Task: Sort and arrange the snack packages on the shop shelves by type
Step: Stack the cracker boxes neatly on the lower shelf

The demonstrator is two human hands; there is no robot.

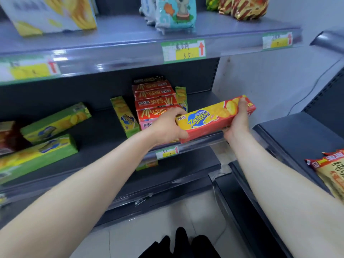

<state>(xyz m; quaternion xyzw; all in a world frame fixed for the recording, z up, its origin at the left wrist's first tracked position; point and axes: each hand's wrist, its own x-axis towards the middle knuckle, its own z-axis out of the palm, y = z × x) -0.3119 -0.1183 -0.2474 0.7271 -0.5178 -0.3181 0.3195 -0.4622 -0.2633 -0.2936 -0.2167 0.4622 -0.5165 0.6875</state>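
Note:
A long red and yellow cracker box point(210, 118) hangs tilted in front of the middle shelf point(104, 127), right end higher. My left hand point(167, 125) grips its left end and my right hand point(237, 120) grips its right end from below. Behind my left hand stands a stack of red biscuit-stick boxes point(154, 101). A green cracker box point(124, 116) leans against the stack's left side, and another green box point(181, 96) stands at its right. Two green boxes point(55, 121) point(37, 157) lie flat on the shelf's left part.
The upper shelf point(130, 40) carries a pale box point(52, 13), blue-white bags point(173, 12) and red-gold bags point(242, 6). A dark red package point(7, 136) sits at the far left. An orange snack bag point(331, 170) lies on the side unit at right. A lower shelf point(176, 174) runs beneath.

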